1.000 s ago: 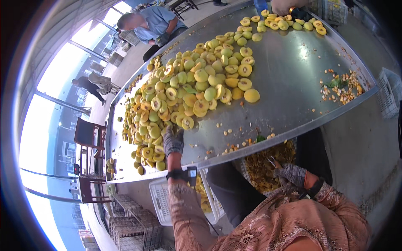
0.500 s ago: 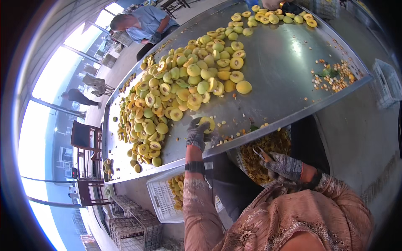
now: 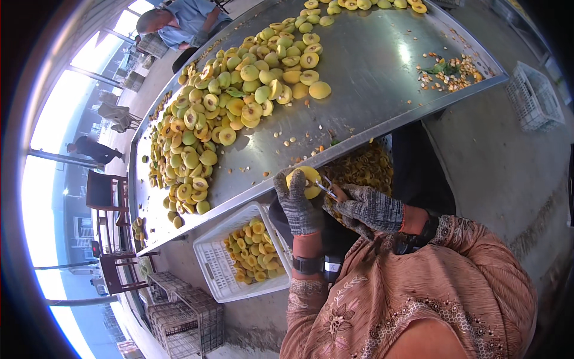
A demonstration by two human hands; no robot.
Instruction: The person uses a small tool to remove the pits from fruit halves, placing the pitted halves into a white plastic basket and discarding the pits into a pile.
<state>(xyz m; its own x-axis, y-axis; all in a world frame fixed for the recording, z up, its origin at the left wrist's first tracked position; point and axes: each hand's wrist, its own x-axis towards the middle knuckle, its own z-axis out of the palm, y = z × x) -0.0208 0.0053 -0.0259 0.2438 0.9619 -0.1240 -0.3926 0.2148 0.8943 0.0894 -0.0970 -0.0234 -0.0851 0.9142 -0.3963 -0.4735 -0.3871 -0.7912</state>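
My left hand (image 3: 296,206), in a grey knit glove, grips a yellow peach half (image 3: 308,181) just in front of the table's near edge. My right hand (image 3: 373,207), gloved the same way, is closed on a small pitting tool (image 3: 328,188) with a brown handle and a thin metal end. The metal end points at the peach half and is at or very near its right side; whether it touches is hard to tell. A large heap of yellow-green halved peaches (image 3: 239,90) covers the left and middle of the metal table (image 3: 371,72).
Below the table's edge, a container of yellow-brown scraps (image 3: 359,170) lies by my lap. A white crate (image 3: 209,263) of peach halves stands at left. Pits and scraps (image 3: 448,72) lie at the table's right. Wire crates (image 3: 179,314) stand lower left. A co-worker (image 3: 179,27) sits across.
My left hand has drawn the peach half from over the table back toward me. My right hand has moved left and up with the tool to meet it. The whole view has shifted.
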